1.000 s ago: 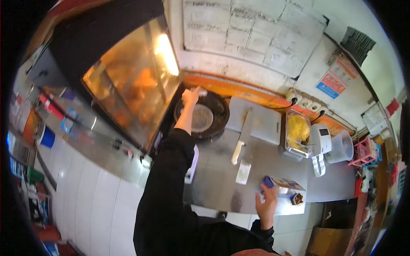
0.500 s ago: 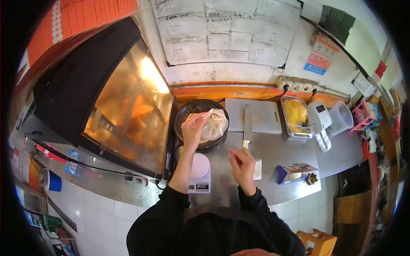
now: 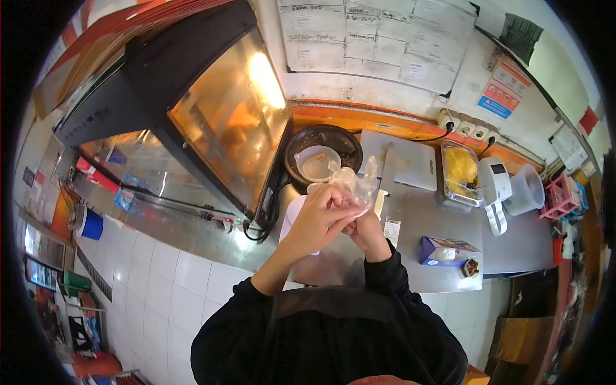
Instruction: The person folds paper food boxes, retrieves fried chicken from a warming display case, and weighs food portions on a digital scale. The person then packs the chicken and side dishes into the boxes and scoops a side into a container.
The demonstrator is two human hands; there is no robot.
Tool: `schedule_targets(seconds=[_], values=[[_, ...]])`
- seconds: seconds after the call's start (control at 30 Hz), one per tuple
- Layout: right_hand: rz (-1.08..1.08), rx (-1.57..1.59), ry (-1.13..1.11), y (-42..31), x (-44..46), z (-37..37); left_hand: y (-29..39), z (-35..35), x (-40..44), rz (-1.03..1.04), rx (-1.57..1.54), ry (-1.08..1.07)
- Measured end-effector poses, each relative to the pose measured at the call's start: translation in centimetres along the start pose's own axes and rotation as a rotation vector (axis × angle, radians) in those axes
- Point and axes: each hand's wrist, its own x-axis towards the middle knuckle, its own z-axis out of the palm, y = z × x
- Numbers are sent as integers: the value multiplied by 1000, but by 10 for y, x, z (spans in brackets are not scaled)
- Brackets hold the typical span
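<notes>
Both hands meet in front of the dark pan (image 3: pixel 352 144), gripping a crumpled piece of thin clear plastic (image 3: pixel 364 187) with narrow, finger-like ends. Whether it is a bag or a glove I cannot tell. My left hand (image 3: pixel 316 221) pinches the plastic's near edge, its fingers closed. Partly behind it, my right hand (image 3: pixel 368 233) has its fingers curled at the same edge. Inside the pan rests a pale, translucent bowl (image 3: pixel 318 165). A knife's white handle (image 3: pixel 380 203) shows just right of the plastic. Half hidden by the left forearm is a kitchen scale (image 3: pixel 290 218).
A lit display warmer (image 3: pixel 234 122) fills the left. Along the wall lie a cutting board (image 3: pixel 416 165) and a clear tub of yellow food (image 3: pixel 461 168). Nearer me are a printed slip (image 3: pixel 392 230) and a purple box (image 3: pixel 443 251). A clear jug (image 3: pixel 524 190) stands at right.
My left hand has carried the clear plastic from over the pan rightward and nearer me. My right hand, earlier apart, now meets it there. The view has shifted, and the bowl is now uncovered.
</notes>
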Motion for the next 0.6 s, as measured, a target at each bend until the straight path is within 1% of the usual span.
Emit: schedule_targets(seconds=[0.03, 0.07, 0.1, 0.13, 0.17, 0.2, 0.23, 0.3, 0.33, 0.37, 0.43, 0.47, 0.53, 0.6], values=[[51, 113, -73, 0, -2, 0, 5, 0, -4, -11, 8, 7], [102, 227, -145, 0, -5, 3, 11, 0, -8, 33, 52, 25], [115, 227, -155, 1, -7, 8, 17, 2, -12, 78, 98, 42], [89, 254, 7, 2, -10, 19, 21, 5, -18, 64, 113, 51], [68, 276, 165, 5, -12, 27, 25, 10, -25, 76, 196, 40], [-11, 347, -142, 33, 2, -17, 28, 15, -32, 87, 279, 28], [12, 348, -157, 33, 0, -15, 31, 20, -38, 66, 295, 37], [41, 371, -13, 34, -2, -12, 34, 30, -49, 46, 378, 93], [50, 417, 23, 34, -3, -4, 33, 35, -55, 29, 385, 99], [67, 415, 22, 38, -4, -6, 31, 41, -61, 28, 373, 140], [6, 342, -148, 43, -7, -10, 30, 50, -74, 16, 364, 185], [18, 341, -151, 44, -11, -7, 32, 55, -81, -22, 376, 215], [161, 743, -89, 47, -22, 1, 34, 64, -93, -72, 393, 248], [178, 799, -119, 53, -26, -2, 37, 74, -103, -173, 398, 383]])
